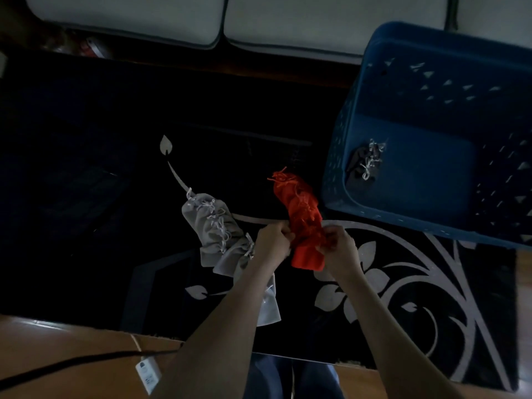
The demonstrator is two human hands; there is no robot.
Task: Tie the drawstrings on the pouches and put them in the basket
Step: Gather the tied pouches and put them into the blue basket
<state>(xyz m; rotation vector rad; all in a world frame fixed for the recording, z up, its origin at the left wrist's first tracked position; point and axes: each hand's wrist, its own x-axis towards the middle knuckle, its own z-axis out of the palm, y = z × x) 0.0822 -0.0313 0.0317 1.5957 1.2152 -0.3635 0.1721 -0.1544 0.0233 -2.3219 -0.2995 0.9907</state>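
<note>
We saw left grip (272,243) and right grip (341,249) both pinching the red pouches (305,208) between them | grey pouches (213,226) lay just left of the left grip on the rug (403,286) | basket (426,174) stood beyond the right grip, one dark pouch (359,165) inside

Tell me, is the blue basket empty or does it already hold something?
Not empty: dark pouches with white drawstrings lie on the basket floor by its left wall.

Dim light. A black rug (86,139) with pale leaf scrolls covers wood floor (57,355), bare at seven o'clock; pale cushions (129,18) at twelve.
</note>
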